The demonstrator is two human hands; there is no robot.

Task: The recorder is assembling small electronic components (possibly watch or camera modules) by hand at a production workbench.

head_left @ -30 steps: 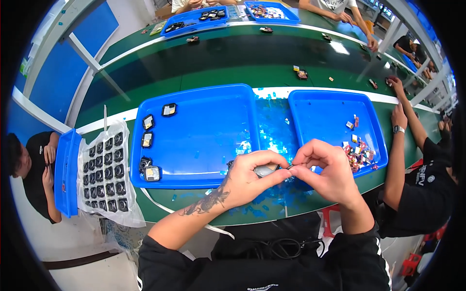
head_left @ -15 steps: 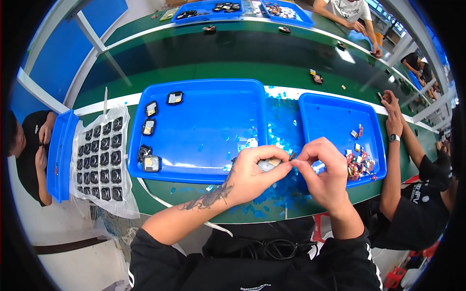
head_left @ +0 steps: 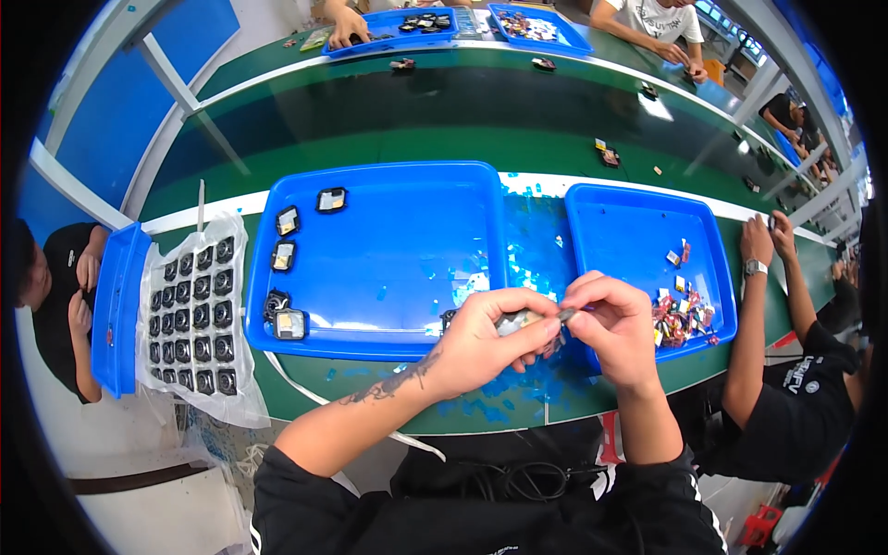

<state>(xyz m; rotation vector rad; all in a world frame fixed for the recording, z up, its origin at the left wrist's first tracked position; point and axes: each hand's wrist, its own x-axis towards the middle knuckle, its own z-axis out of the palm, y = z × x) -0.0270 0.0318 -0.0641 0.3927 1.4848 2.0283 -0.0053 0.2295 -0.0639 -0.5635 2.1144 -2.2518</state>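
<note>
Pinched between the fingertips of the left hand [head_left: 481, 338] and right hand [head_left: 615, 328], a small silvery part [head_left: 520, 321] sits above the table's front edge, between two blue trays [head_left: 388, 268]. It looks light, rigid and easily dropped (best held by its edges).

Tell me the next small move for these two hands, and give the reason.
Probably peel the film free: the left hand pinches a small silvery part while the right hand grips a thin tab at its edge. Blue film scraps litter the table between the trays.
</note>
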